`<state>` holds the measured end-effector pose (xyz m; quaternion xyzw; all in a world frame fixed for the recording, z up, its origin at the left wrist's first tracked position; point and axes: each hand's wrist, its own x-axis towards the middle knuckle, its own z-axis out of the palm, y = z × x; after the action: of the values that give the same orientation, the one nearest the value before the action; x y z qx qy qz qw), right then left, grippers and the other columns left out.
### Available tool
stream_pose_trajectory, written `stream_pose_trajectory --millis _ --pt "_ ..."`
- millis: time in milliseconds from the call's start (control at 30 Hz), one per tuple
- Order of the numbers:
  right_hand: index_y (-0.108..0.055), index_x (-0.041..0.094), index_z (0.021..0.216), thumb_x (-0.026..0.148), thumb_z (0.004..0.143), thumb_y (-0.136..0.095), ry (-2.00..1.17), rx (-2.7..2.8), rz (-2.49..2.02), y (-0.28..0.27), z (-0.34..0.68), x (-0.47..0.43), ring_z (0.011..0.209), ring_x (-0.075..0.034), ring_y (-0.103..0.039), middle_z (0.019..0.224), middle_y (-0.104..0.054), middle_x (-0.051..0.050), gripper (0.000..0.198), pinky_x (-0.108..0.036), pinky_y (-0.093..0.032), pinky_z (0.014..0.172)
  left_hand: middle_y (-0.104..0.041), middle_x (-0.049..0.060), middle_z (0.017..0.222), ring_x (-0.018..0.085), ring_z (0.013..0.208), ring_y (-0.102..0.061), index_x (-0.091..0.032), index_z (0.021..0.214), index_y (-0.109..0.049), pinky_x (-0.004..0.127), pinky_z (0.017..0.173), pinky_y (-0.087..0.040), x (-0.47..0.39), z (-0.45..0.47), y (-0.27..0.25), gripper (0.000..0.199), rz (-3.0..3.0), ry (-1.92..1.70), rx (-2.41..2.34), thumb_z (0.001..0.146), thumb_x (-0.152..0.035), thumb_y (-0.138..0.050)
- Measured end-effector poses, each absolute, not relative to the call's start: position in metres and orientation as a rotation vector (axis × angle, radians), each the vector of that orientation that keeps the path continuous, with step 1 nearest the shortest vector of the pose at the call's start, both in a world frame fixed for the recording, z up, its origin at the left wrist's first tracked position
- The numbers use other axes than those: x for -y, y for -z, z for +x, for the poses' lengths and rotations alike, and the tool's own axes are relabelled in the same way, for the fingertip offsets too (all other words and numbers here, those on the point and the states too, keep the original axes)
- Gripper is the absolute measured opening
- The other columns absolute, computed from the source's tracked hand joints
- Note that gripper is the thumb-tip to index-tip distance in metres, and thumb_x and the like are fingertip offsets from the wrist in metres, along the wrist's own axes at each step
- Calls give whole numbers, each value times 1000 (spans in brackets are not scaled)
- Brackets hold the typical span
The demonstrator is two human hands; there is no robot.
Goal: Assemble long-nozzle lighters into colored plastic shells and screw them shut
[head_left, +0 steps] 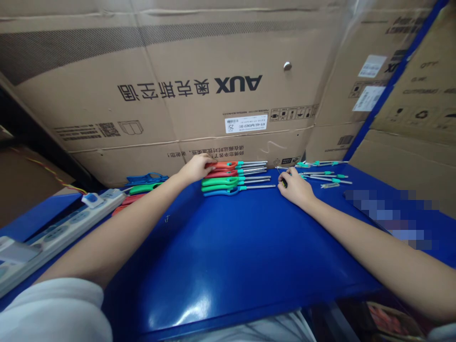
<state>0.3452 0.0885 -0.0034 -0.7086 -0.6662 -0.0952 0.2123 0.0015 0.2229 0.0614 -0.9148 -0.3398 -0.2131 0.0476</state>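
Long-nosed gas lighters lie side by side on the blue table: an orange lighter (226, 165) at the back, then a red lighter (225, 174), green ones (221, 182) and a blue lighter (223, 191) in front. Their metal tubes point right. My left hand (197, 167) is closed on the handle end of the orange lighter. In my right hand (297, 188), just right of the tube tips, is a small tool with a black-and-yellow handle (284, 183), mostly hidden by the fingers. Beyond that hand lie several loose metal tubes with teal fittings (329, 176).
Blue, green and red handle shells (146, 179) lie at the left, partly behind my left forearm. A white power strip (67, 225) runs along the left edge. Large cardboard sheets (199, 52) wall off the back and right of the blue table (228, 247).
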Motion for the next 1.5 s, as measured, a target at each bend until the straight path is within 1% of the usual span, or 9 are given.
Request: stream_pose_trajectory --millis 433,533,667,733,833,967,1067,1267,1500 --pt "-68 19 97 29 94 -48 283 1843 -1921 4 345 -88 89 -22 -61 111 -58 -11 23 -29 -39 56 -75 13 108 27 103 -69 -15 103 -77 39 97 -53 -212 1 -70 27 -2744 597 1156 88 -22 -56" --pt "-68 19 99 37 100 -41 314 1832 -1870 2 343 -86 99 -26 -61 110 -59 -12 32 -30 -43 62 -75 14 111 28 106 -69 -14 107 -76 39 96 -53 -199 -2 -75 30 -2708 614 1202 89 -26 -54" --pt "-67 18 105 34 101 -39 389 1838 -1719 -8 336 -79 113 -27 -58 117 -59 -14 32 -33 -48 75 -74 14 113 28 106 -68 -15 113 -74 38 94 -53 -175 -20 -90 36 -2618 654 1302 91 -32 -51" --pt "-67 18 102 32 100 -41 452 1888 -1561 -14 326 -74 109 -26 -59 114 -61 -14 30 -34 -49 79 -73 13 117 28 108 -67 -16 117 -72 38 94 -52 -164 -39 -99 39 -2568 662 1380 91 -37 -51" --pt "-68 18 94 28 99 -43 521 2024 -1309 -22 303 -65 103 -24 -61 108 -64 -14 28 -34 -49 82 -76 13 107 29 98 -71 -16 110 -74 37 87 -54 -156 -74 -110 40 -2530 570 1555 87 -42 -55" --pt "-69 19 88 27 96 -48 603 2244 -976 -32 261 -52 88 -22 -59 100 -69 -11 24 -34 -48 75 -78 10 83 28 79 -72 -18 85 -76 34 72 -54 -153 -117 -110 30 -2488 373 1803 74 -44 -64" --pt "-68 18 80 24 95 -50 611 2278 -774 -39 231 -46 78 -20 -55 87 -69 -9 23 -32 -45 69 -77 10 84 28 79 -72 -19 84 -74 33 72 -53 -144 -136 -102 29 -2426 332 1915 75 -43 -60" --pt "-66 17 74 25 96 -52 592 2258 -658 -48 200 -41 74 -18 -53 78 -68 -7 27 -31 -41 64 -75 4 73 24 70 -69 -22 75 -73 30 64 -49 -114 -151 -89 30 -2531 124 2004 73 -52 -69" --pt "-64 18 70 25 96 -51 579 2323 -680 -40 208 -31 70 -17 -50 72 -65 -6 30 -31 -38 62 -69 3 63 19 57 -60 -21 67 -70 27 55 -41 -106 -145 -72 17 -2559 -68 1957 74 -37 -67"
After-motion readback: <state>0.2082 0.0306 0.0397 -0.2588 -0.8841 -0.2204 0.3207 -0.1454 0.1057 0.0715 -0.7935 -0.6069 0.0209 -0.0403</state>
